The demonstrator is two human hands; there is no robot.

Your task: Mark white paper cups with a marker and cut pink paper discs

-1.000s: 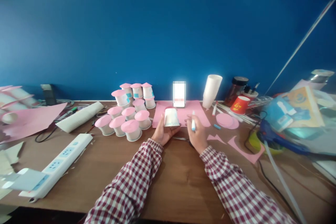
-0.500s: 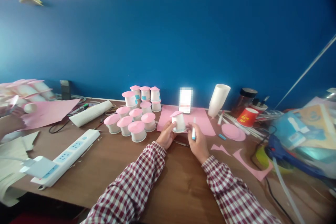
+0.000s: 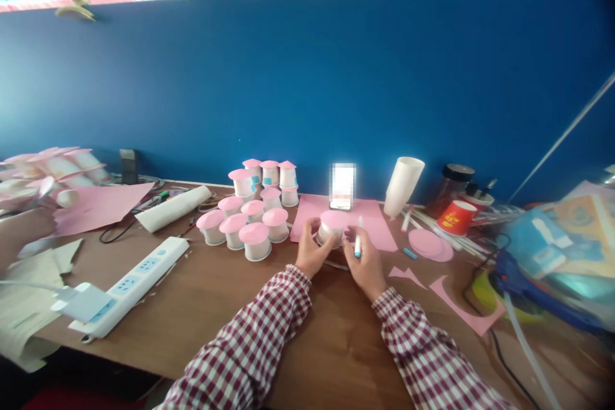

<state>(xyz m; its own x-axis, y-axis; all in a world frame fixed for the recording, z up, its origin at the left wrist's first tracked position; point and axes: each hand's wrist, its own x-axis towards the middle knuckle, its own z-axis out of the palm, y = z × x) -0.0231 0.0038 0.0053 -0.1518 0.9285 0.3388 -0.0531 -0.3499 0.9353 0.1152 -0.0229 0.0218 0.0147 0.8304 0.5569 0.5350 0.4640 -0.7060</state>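
Observation:
My left hand (image 3: 311,254) is wrapped round a small white paper cup with a pink paper top (image 3: 332,226), held just above the brown table (image 3: 298,333). My right hand (image 3: 366,262) sits right beside it, its fingers touching the cup's right side while gripping a white marker with a blue tip (image 3: 357,245). Under the cup lies a pink paper sheet (image 3: 375,221). To the left stands a cluster of several finished pink-topped cups (image 3: 254,205), some stacked.
A phone (image 3: 343,186) leans on the blue wall. A stack of white cups (image 3: 404,186), a red cup (image 3: 455,216), pink discs (image 3: 429,243) and pink offcuts lie right. A white power strip (image 3: 129,282) and lying cup stack (image 3: 173,207) are left. Another person's hand (image 3: 24,227) is far left.
The cup was turned over from bottom-up to pink top up and lowered towards the table. My right hand closed in on it. The camera tilted and shifted slightly.

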